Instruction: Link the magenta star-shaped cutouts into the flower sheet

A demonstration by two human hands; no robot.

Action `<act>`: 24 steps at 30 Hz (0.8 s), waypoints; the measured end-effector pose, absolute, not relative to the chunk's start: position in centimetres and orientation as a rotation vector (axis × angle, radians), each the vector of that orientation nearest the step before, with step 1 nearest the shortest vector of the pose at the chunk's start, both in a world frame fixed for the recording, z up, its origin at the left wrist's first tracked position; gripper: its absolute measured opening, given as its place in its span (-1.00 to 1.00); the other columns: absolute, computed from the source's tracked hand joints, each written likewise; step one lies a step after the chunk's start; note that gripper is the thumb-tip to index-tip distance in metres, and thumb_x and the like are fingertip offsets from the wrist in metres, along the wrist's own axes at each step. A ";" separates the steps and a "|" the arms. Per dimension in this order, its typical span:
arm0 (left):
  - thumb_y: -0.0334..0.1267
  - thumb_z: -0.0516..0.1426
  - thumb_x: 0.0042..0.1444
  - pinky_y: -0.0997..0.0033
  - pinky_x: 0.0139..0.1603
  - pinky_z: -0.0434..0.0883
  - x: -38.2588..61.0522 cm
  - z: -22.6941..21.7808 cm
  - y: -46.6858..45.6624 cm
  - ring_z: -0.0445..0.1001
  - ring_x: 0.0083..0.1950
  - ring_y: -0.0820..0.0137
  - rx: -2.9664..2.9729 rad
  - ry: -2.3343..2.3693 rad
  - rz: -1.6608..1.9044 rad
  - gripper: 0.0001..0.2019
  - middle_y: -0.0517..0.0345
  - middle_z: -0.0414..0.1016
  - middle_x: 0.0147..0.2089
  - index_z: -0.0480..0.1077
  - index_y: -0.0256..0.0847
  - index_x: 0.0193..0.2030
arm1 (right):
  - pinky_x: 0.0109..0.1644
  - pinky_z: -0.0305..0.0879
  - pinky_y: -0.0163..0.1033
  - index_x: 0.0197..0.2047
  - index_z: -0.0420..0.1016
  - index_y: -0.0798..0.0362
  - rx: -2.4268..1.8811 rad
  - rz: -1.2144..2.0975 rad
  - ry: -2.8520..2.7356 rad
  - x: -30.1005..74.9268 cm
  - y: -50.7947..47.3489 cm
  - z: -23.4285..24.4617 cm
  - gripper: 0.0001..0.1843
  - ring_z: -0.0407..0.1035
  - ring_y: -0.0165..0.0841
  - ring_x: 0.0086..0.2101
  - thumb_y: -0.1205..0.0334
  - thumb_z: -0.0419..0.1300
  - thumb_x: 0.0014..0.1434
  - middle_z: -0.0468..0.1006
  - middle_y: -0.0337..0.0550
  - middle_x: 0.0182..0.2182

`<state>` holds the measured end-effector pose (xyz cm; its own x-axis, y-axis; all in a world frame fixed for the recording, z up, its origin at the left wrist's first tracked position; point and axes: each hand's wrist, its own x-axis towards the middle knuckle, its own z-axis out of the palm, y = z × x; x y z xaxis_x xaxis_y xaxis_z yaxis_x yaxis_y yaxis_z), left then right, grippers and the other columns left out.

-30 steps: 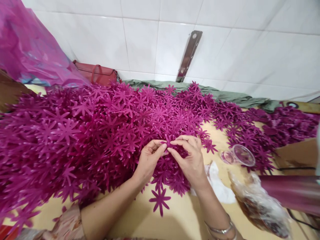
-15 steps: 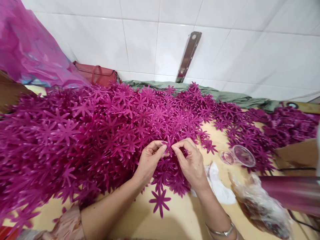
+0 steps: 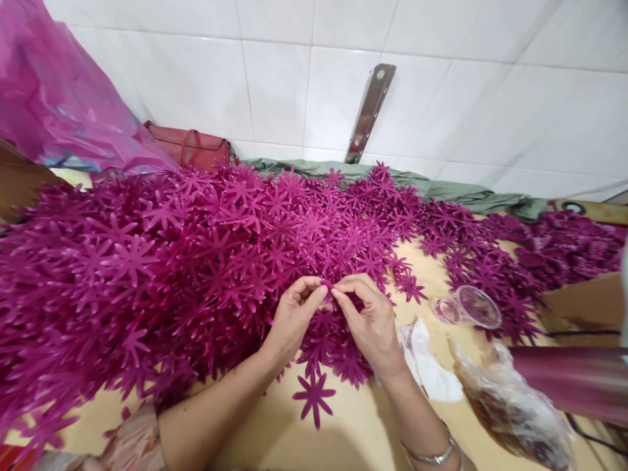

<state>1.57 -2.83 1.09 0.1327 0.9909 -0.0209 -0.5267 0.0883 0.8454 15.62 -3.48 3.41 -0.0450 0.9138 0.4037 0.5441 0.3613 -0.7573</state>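
A big heap of magenta flower-shaped cutouts [image 3: 161, 261] covers the left and middle of a yellowish table [image 3: 353, 432]. My left hand [image 3: 293, 315] and my right hand [image 3: 370, 320] meet at the heap's near edge. Both pinch a single magenta flower piece [image 3: 328, 286] between thumbs and fingertips; most of it is hidden by the fingers. A lone flower cutout [image 3: 314, 396] lies flat on the table just below my hands. My right wrist wears a silver bangle [image 3: 434, 454].
A clear plastic cup [image 3: 471, 306] lies on its side to the right, by crumpled white paper [image 3: 426, 363] and a clear plastic bag [image 3: 515, 405]. Further right lie more flowers [image 3: 564, 245] and a cardboard box [image 3: 583, 304]. A pink plastic bag [image 3: 59, 104], red handbag [image 3: 189, 147] and tiled wall are behind.
My fingertips have closed tighter over the flower piece, so less of it shows now. The hands stay at the same spot on the heap's edge.
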 end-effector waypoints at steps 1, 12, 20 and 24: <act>-0.14 0.32 0.15 0.55 -0.14 0.47 1.6 1.1 -2.9 0.40 -0.22 0.54 0.806 0.735 1.296 -0.72 0.15 0.43 -0.19 0.43 -0.28 -0.16 | 0.01 0.20 -0.80 -0.25 0.55 0.27 -1.306 0.533 -1.706 15.6 -3.5 3.4 -0.54 0.27 -0.92 -0.14 0.00 0.07 0.31 0.40 -0.15 -0.18; -0.16 0.29 0.18 0.60 -0.25 0.31 1.6 1.1 -3.0 0.29 -0.35 0.59 0.806 0.706 1.278 -0.73 0.25 0.33 -0.38 0.30 -0.27 -0.25 | -0.08 0.25 -0.72 -0.21 0.44 0.36 -1.359 0.793 -1.588 16.1 -2.9 2.8 -0.35 0.28 -0.85 -0.23 -0.20 0.06 0.26 0.40 -0.11 -0.23; -0.15 0.32 0.12 0.62 -0.30 0.30 1.5 1.4 -2.9 0.28 -0.40 0.61 0.751 0.696 1.259 -0.69 0.26 0.32 -0.40 0.29 -0.28 -0.27 | -0.18 0.26 -0.68 -0.09 0.30 0.35 -1.366 1.026 -1.416 15.9 -2.8 2.1 -0.23 0.23 -0.81 -0.32 -0.35 0.04 0.21 0.39 -0.10 -0.26; -0.15 0.31 0.12 0.62 -0.29 0.32 1.3 1.1 -2.7 0.29 -0.39 0.61 0.755 0.748 1.304 -0.69 0.25 0.34 -0.37 0.27 -0.26 -0.28 | -0.18 0.25 -0.65 -0.07 0.30 0.35 -1.370 0.965 -1.312 16.7 -2.4 2.0 -0.20 0.24 -0.81 -0.30 -0.38 0.05 0.19 0.40 -0.09 -0.20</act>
